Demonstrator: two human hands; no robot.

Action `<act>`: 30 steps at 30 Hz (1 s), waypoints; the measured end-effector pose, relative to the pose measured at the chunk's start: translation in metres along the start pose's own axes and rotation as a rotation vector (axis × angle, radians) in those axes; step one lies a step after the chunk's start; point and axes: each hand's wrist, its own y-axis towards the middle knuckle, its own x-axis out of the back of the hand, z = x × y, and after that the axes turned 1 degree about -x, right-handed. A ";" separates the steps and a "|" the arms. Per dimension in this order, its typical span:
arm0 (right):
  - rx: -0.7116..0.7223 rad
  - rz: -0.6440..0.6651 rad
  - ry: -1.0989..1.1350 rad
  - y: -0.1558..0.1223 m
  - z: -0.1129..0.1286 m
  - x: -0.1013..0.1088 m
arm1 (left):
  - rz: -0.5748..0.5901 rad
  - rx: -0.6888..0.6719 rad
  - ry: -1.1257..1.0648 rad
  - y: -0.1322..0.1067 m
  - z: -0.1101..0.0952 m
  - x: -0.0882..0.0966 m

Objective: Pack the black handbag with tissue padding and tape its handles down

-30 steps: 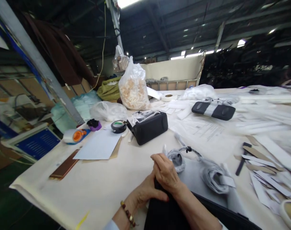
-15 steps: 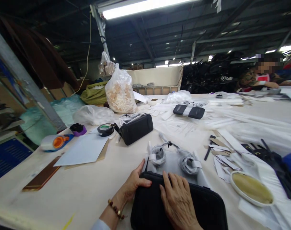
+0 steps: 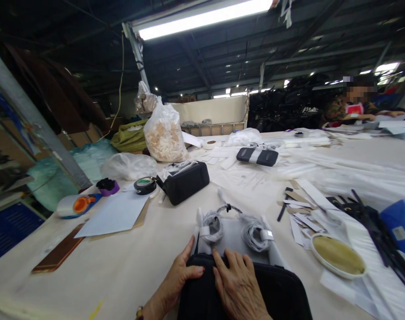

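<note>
A black bag (image 3: 278, 291) with rounded corners lies on the table at the bottom of the view. Behind its top edge, two white-wrapped coils (image 3: 256, 235) rest on a pale grey sheet, joined by a wrapped loop with a black tie. My left hand (image 3: 178, 278) holds the bag's left corner, its thumb on top and its other fingers along the side, partly hidden. Flat on the bag lies my right hand (image 3: 238, 282), fingers stretched toward the top edge and a little apart. Its index fingertip reaches the pale sheet.
Farther back stand a black bag with wrapping (image 3: 187, 182) and a strapped black case (image 3: 257, 156). Tape rolls (image 3: 145, 186) and blue-white paper (image 3: 114, 213) lie left; paper scraps (image 3: 300, 218) and a round yellowish dish (image 3: 338, 255) lie right. A co-worker (image 3: 352, 109) sits at the far right.
My right hand's fingers have slid forward to the bag's top edge. The left hand keeps its hold. The view has shifted, so the bag appears slightly lower and farther left.
</note>
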 end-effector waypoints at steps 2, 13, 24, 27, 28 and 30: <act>0.054 -0.056 -0.004 0.002 -0.001 -0.001 | -0.038 -0.061 0.158 0.001 0.003 0.003; 0.133 0.006 0.071 0.005 -0.003 -0.005 | -0.118 -0.186 0.857 0.012 -0.003 0.012; 0.193 -0.134 0.065 0.004 -0.007 -0.004 | -0.085 -0.614 1.311 0.045 -0.040 -0.103; 0.278 -0.196 0.011 0.001 -0.010 -0.008 | -0.115 -0.490 1.402 0.083 -0.036 -0.135; 0.262 -0.195 0.010 -0.001 -0.010 -0.013 | -0.144 -0.449 1.429 0.094 -0.035 -0.140; 0.209 -0.180 0.051 -0.008 -0.008 -0.026 | -0.196 -0.367 1.485 0.112 -0.034 -0.142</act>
